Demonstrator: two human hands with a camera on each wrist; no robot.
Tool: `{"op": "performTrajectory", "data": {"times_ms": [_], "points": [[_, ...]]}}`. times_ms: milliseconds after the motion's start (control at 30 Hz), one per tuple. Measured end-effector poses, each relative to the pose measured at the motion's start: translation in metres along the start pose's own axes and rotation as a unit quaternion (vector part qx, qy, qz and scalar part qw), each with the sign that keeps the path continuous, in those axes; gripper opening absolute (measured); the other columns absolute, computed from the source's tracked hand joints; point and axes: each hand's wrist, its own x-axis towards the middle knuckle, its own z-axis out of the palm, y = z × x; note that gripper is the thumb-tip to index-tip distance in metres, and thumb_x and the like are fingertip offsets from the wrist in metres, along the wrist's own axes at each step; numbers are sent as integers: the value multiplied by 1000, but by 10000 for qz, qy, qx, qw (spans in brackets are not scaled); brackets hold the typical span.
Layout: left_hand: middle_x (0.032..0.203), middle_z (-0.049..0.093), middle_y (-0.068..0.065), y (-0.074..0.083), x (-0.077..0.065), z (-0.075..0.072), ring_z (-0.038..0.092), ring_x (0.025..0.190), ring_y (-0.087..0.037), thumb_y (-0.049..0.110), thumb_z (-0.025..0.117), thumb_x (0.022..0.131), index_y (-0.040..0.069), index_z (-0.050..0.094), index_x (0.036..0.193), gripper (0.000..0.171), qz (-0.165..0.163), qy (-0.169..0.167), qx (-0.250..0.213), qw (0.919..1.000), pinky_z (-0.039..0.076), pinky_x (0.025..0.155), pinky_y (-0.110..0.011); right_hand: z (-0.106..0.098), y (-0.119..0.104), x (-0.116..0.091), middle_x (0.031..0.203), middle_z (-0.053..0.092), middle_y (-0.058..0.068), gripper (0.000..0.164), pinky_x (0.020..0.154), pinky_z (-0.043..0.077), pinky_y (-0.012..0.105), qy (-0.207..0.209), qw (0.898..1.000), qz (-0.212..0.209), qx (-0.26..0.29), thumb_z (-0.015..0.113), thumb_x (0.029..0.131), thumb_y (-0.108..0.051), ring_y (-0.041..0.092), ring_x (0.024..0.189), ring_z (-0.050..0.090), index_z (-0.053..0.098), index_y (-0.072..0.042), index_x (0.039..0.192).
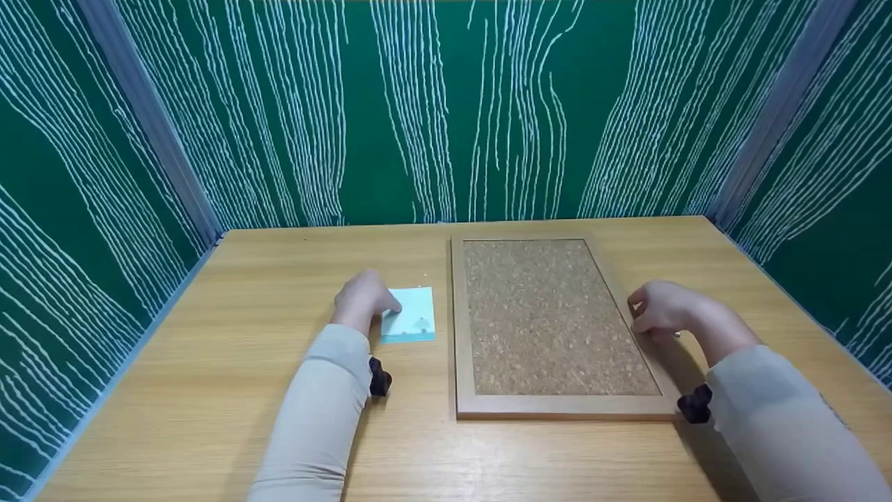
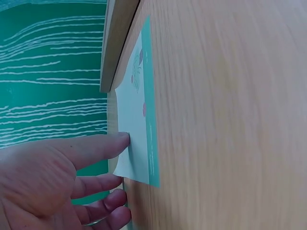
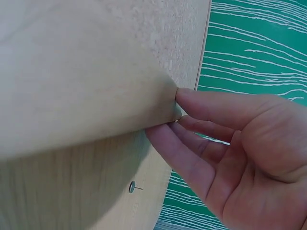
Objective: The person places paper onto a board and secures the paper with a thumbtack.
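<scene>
My left hand (image 1: pixel 366 300) pinches the left edge of a small white sticky note (image 1: pixel 418 310) with a turquoise strip. In the left wrist view the thumb (image 2: pixel 103 147) lies on the note's face, with the index fingertip at its corner; the paper bows slightly. To the right lies a cork board (image 1: pixel 550 314) in a pale wooden frame. Its right side is gripped by my right hand (image 1: pixel 665 307). Thumb on the frame's top edge and index finger along its underside show in the right wrist view.
A metal thumbtack (image 3: pixel 132 187) lies on the wooden table (image 1: pixel 209 376) beside the board, near the right hand. Green walls (image 1: pixel 390 111) with white wavy lines stand behind the table and on both sides. Tiny specks lie just beyond the note.
</scene>
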Motion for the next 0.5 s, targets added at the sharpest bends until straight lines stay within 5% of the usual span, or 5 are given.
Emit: {"op": "performTrajectory", "data": {"times_ms": [367, 500], "points": [[105, 66, -10, 6, 0, 3, 56, 95, -32, 12, 80, 84, 4, 74, 105, 23, 363, 140, 328, 9987, 42, 97, -53, 0, -1, -1, 115, 62, 33, 52, 64, 55, 36, -80, 9999, 45, 88, 69, 85, -4, 26, 82, 64, 53, 17, 130], [111, 67, -12, 6, 2, 3, 58, 98, -32, 4, 76, 85, 4, 71, 116, 32, 471, 166, 344, 9982, 41, 100, -55, -1, -2, -1, 121, 59, 35, 57, 68, 56, 38, -233, 9992, 238, 212, 68, 89, -4, 26, 84, 65, 47, 18, 137]]}}
